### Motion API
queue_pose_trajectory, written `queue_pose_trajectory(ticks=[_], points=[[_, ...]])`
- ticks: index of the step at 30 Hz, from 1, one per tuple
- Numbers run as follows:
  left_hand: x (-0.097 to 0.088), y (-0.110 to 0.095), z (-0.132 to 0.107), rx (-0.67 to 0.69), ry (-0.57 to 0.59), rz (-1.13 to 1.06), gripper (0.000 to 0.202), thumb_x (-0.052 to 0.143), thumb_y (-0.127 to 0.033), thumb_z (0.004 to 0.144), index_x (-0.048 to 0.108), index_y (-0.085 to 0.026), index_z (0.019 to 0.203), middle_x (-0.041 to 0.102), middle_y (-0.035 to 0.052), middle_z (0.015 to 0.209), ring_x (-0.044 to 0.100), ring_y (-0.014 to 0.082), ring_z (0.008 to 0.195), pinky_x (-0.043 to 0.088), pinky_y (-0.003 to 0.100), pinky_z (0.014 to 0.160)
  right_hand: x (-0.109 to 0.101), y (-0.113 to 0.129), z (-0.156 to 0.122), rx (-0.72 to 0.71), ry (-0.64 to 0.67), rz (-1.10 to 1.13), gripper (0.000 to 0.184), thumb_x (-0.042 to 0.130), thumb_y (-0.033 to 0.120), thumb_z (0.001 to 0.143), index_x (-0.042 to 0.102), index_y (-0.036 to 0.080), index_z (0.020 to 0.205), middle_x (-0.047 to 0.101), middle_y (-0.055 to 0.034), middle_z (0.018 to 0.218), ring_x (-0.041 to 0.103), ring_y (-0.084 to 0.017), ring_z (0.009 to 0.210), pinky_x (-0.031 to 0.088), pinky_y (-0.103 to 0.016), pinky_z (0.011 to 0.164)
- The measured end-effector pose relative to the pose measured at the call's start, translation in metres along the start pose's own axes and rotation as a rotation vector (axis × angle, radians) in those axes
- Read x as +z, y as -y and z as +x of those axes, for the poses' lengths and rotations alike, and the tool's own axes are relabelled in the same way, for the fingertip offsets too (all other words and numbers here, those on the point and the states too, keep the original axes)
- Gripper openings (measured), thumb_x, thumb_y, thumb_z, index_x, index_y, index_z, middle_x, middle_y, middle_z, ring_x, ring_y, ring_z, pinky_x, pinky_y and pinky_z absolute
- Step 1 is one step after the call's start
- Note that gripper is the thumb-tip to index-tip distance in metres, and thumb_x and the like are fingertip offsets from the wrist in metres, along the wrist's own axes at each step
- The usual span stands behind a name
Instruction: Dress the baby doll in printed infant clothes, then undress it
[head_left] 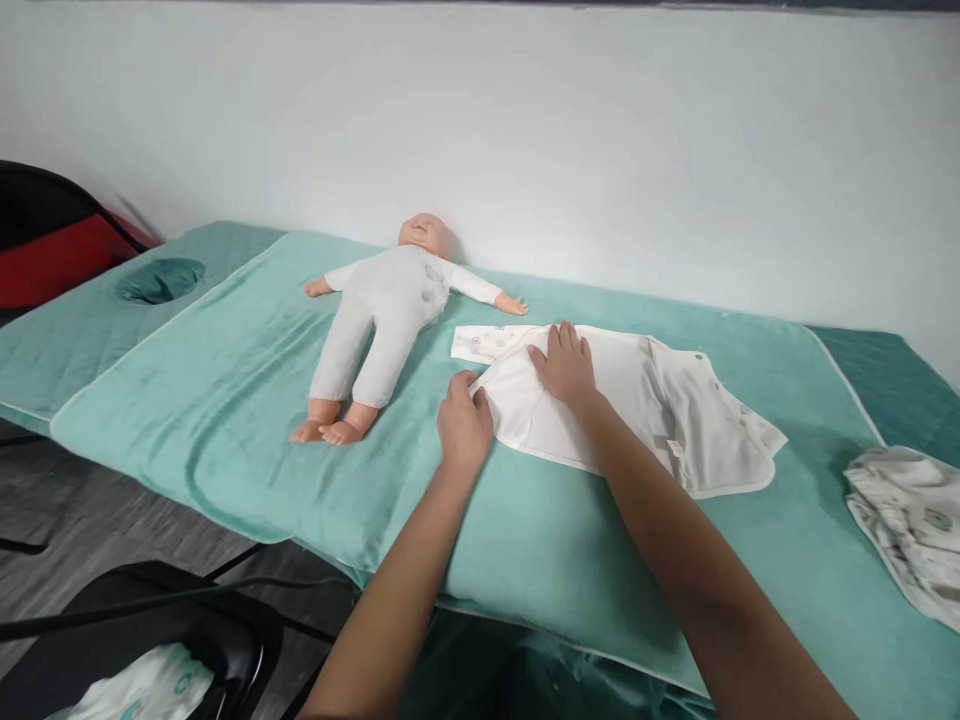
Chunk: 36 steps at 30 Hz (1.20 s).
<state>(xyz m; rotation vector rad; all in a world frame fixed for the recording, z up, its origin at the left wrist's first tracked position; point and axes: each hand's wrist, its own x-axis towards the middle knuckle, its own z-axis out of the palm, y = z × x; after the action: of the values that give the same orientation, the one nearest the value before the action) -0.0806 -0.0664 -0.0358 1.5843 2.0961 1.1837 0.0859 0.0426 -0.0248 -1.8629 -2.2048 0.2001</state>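
A white baby garment (615, 400) with small printed figures on its sleeve lies spread out on the green bed cover (540, 540). My left hand (465, 425) pinches its left edge between thumb and fingers. Flat on the cloth near the upper edge rests my right hand (566, 368), fingers stretched out. A baby doll (394, 285) with a white cloth body lies on its back to the left of the garment, its arms spread. One doll hand is close to the garment's sleeve.
Folded printed cloth (911, 525) lies at the right. A white wall (480, 130) runs behind the bed. The bed has a face hole (161, 281) at its left end. A black chair (172, 610) holding a printed white item (150, 685) stands at lower left.
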Motion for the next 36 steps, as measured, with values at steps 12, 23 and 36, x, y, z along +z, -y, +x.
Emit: queue_pose_trajectory(ticks=[12,23,36], points=[[-0.010,-0.010,-0.021,0.332,-0.033,0.249,0.032,0.048,-0.005,0.087,0.066,-0.021,0.109,0.067,0.0108,0.126,0.057,0.0304,0.122,0.044,0.047,0.095,-0.008,0.005,-0.055,-0.274,0.001,0.029,0.063,0.030,0.046,0.105,0.036,0.007,0.154,0.023,-0.0191,0.165,0.022,-0.032,0.153,0.020,-0.053,0.122],[-0.028,-0.012,-0.058,0.537,0.142,0.266,0.023,0.048,-0.024,0.098,0.068,-0.021,0.110,0.071,0.0071,0.119,0.061,0.0242,0.115,0.042,0.041,0.097,-0.022,0.023,-0.187,-0.390,0.017,0.016,0.066,0.034,0.049,0.105,0.038,0.004,0.153,0.027,-0.0202,0.163,0.023,-0.032,0.153,0.022,-0.052,0.123],[-0.091,0.015,-0.056,0.491,0.020,-0.011,0.024,0.045,-0.026,0.098,0.065,-0.022,0.110,0.069,0.0087,0.118,0.062,0.0206,0.114,0.048,0.040,0.105,-0.050,0.011,-0.242,-0.278,0.005,0.384,0.059,0.040,0.046,0.103,0.039,0.017,0.154,0.031,-0.0136,0.163,0.025,-0.028,0.153,0.030,-0.053,0.123]])
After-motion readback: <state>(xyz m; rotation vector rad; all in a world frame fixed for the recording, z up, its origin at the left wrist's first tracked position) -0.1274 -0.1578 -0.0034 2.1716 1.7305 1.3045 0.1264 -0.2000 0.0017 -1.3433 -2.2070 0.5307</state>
